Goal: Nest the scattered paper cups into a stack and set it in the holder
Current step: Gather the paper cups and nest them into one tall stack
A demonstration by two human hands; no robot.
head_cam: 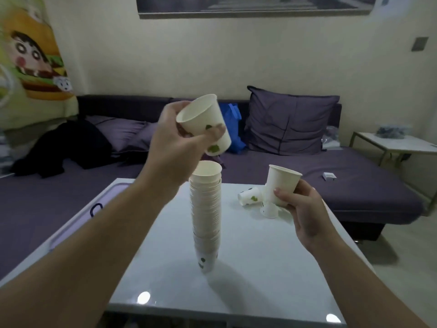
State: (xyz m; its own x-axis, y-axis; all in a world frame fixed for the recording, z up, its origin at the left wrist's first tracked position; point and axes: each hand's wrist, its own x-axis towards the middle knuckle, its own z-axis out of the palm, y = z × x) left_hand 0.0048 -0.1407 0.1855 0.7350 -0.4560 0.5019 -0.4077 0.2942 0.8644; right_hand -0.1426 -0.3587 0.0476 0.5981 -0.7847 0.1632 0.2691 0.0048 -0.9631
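Step in hand: nesting is judged well along; a tall stack [206,214] of paper cups stands upright on the worktop [255,268], directly below the left hand.
Left hand [179,140]: curled round a tilted cup [203,123], thumb across its wall; the cup is held just above the stack's open top, mouth turned toward the camera.
Right hand [300,209]: fingers and thumb pinch the lower part of an upright cup [280,184], held off to the right of the stack.
Loose cup [249,196]: lies on its side beyond the right hand.
Small white piece [268,210]: sits just below the right-hand cup; whether it is the holder cannot be told.
Next move: the tilted cup is to be righted, base down, centred and lowered into the top cup.
Appearance: white paper walls with green marks; closely packed rims band the stack.
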